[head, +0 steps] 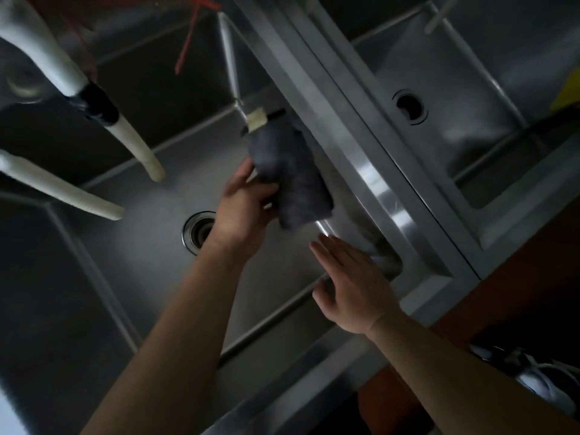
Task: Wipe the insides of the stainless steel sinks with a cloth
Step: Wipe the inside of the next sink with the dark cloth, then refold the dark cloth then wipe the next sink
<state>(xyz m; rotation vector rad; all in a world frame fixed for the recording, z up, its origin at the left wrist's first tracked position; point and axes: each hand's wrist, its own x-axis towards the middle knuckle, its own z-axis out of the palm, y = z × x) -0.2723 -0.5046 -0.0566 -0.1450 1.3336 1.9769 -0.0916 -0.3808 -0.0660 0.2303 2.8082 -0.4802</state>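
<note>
A dark grey-blue cloth [292, 177] lies against the right inner wall of the middle stainless steel sink [150, 246]. My left hand [241, 208] grips the cloth's lower left edge, thumb and fingers curled round it. My right hand [348, 277] hovers flat with straight fingers over the sink's near right corner, holding nothing. A second sink [464, 127] lies to the right, past a steel divider [370, 158].
The middle sink's drain [199, 232] sits just left of my left wrist; the right sink has its own drain hole [409, 106]. White ribbed hoses [62, 189] [135, 142] hang in from the upper left. A taped piece [257, 117] sits above the cloth. Red string [188, 42] dangles at top.
</note>
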